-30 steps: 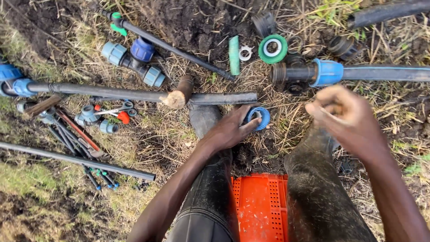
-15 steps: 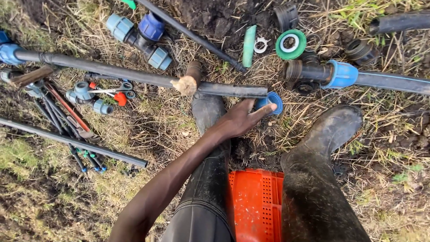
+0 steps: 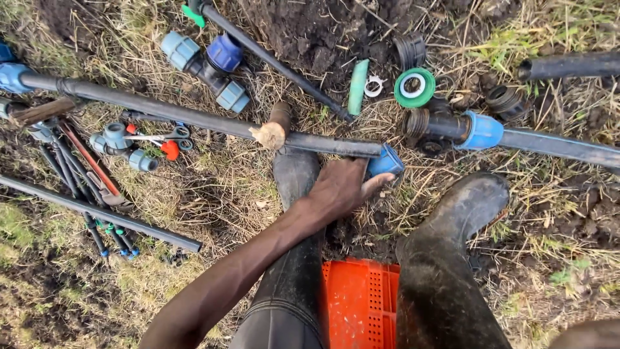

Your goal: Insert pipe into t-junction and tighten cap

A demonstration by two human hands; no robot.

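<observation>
My left hand [image 3: 342,189] reaches forward over my left rubber boot [image 3: 294,174] and grips a blue ring-shaped pipe nut [image 3: 386,161]. The nut sits at the right end of a long black pipe [image 3: 194,117] that lies across the ground. My thumb is under the nut and my fingers are over its left side. A short gap to the right lies a second black pipe [image 3: 562,147] with a blue coupling [image 3: 481,131] and a black threaded end [image 3: 418,123] facing the nut. My right hand is out of view.
An orange plastic crate [image 3: 358,304] sits between my boots, the right boot [image 3: 462,220] on straw. Around lie a green tape roll [image 3: 414,88], a white ring [image 3: 373,85], a blue tee fitting [image 3: 210,64], black threaded collars [image 3: 504,98], a wooden handle [image 3: 274,126], scissors [image 3: 165,139], pliers and thin pipes [image 3: 97,213] at left.
My right hand has left the view. My left hand has carried the blue nut up to the end of the long black pipe. The camera has tilted nearer to the ground.
</observation>
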